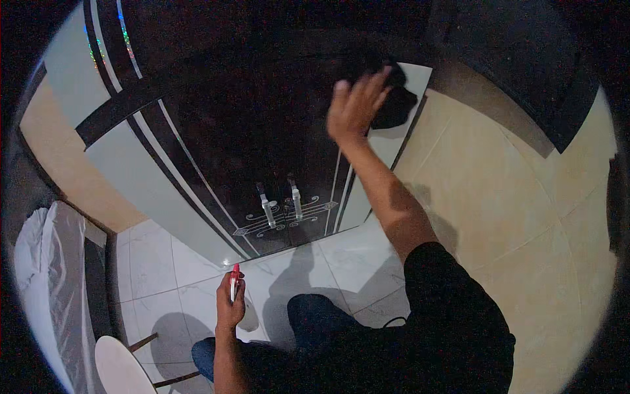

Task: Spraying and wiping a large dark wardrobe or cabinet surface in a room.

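Observation:
My right hand (pixel 358 106) is raised at the upper right of a dark cabinet front, slightly blurred, fingers spread against a black patch (pixel 396 108) that may be a cloth or a shadow. Whether it grips anything cannot be told. Lower down, my left hand (pixel 231 300) is closed around a spray bottle with a red and white trigger head (pixel 235 280), near the cabinet's bottom edge. The cabinet (pixel 256 147) has glossy dark doors, pale side bands, silver stripes and two upright handles (pixel 268 213) over a scroll pattern.
A round pale stool (pixel 120 367) stands at the lower left, beside something draped in whitish plastic sheeting (pixel 64 276). White tiles (pixel 197 290) cover the floor. A cream tiled wall (pixel 507 212) runs along the right, with a dark panel (pixel 556 98) above it.

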A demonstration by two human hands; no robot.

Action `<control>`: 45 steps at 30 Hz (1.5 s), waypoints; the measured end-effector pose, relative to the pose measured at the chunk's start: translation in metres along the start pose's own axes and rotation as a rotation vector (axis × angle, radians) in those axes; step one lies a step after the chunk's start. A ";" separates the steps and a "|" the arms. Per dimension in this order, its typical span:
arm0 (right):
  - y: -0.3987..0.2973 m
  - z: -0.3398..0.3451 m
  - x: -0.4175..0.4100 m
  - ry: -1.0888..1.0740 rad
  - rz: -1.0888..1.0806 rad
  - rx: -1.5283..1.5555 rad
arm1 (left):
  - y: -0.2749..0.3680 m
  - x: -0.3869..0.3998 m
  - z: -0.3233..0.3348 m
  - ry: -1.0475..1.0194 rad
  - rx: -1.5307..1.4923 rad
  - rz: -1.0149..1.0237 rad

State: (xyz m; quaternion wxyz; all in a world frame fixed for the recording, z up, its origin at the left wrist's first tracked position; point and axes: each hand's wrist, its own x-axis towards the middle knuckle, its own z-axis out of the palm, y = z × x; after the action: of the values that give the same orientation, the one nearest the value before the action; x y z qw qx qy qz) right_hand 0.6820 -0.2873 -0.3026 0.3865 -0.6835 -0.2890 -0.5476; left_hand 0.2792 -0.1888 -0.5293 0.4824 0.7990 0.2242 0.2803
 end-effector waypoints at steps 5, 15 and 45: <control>-0.060 0.000 -0.036 -0.358 -0.316 -0.014 | -0.016 0.004 0.004 -0.041 0.019 0.005; 0.047 -0.014 -0.014 0.120 -0.176 0.058 | 0.002 -0.008 -0.006 0.046 0.031 -0.118; 0.120 -0.028 -0.004 0.004 -0.184 -0.111 | -0.006 0.001 -0.002 -0.025 0.012 -0.183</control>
State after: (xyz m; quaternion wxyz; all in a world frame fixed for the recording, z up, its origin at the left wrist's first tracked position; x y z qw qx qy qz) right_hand 0.7645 -0.3746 -0.3293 0.2969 -0.6732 -0.3190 -0.5974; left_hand 0.2777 -0.1841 -0.5339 0.5041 0.7814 0.2920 0.2237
